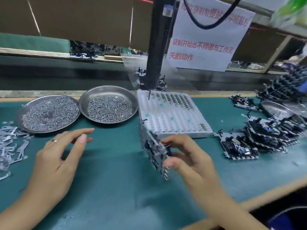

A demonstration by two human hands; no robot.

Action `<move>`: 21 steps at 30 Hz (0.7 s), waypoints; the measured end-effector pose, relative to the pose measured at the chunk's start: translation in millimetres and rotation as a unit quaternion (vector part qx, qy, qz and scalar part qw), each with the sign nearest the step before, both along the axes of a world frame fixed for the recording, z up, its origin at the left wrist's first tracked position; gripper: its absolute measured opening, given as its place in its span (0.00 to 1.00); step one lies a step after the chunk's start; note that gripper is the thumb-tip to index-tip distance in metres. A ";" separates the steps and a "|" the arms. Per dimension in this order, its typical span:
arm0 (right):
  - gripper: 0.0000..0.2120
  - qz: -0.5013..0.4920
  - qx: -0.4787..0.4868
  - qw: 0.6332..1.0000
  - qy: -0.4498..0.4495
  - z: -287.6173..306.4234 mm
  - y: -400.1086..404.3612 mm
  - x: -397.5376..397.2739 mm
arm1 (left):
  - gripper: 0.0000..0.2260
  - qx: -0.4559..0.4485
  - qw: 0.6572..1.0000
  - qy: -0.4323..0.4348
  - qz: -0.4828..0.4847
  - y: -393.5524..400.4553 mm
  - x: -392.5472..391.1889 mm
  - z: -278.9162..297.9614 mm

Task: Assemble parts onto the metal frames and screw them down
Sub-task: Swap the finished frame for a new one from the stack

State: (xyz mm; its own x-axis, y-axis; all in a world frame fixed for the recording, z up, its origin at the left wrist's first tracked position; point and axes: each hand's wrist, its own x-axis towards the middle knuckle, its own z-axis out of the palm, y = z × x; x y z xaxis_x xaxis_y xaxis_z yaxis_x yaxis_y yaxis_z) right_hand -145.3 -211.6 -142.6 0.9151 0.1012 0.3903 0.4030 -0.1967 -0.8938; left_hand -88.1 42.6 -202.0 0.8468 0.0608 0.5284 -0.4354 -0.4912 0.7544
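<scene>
- Right hand (186, 156) grips a metal frame (155, 151) tilted on edge above the green mat (108, 180).
- Left hand (56, 156) hovers unclenched, holding nothing — bare mat lies between the hands.
- Two screw dishes (108, 103) sit beyond the left hand; a white tray (171, 112) just behind the frame.

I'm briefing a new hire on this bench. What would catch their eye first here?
Probably the two round steel dishes heaped with small screws, side by side at the far left of the green mat. Next, the right hand holding a tilted metal frame with dark parts at centre, the left hand open and empty beside it. Behind hangs a black electric screwdriver over a white gridded tray.
</scene>
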 end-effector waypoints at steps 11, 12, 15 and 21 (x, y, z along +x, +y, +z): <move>0.16 -0.181 -0.404 0.882 -0.161 18.2 -132.5 5.3 | 0.17 -0.002 1.000 0.025 -0.011 23.4 31.6 -47.4; 0.18 -0.172 -0.444 0.867 -0.147 14.5 -143.7 6.8 | 0.17 0.001 1.000 0.027 -0.009 24.4 32.6 -48.8; 0.19 -0.168 -0.524 0.828 -0.109 0.3 -167.5 11.5 | 0.17 0.005 1.000 0.026 -0.001 24.9 32.6 -48.3; 0.19 -0.195 -0.557 0.802 -0.090 -17.6 -171.9 17.6 | 0.17 0.000 1.000 0.013 -0.006 19.7 26.5 -38.8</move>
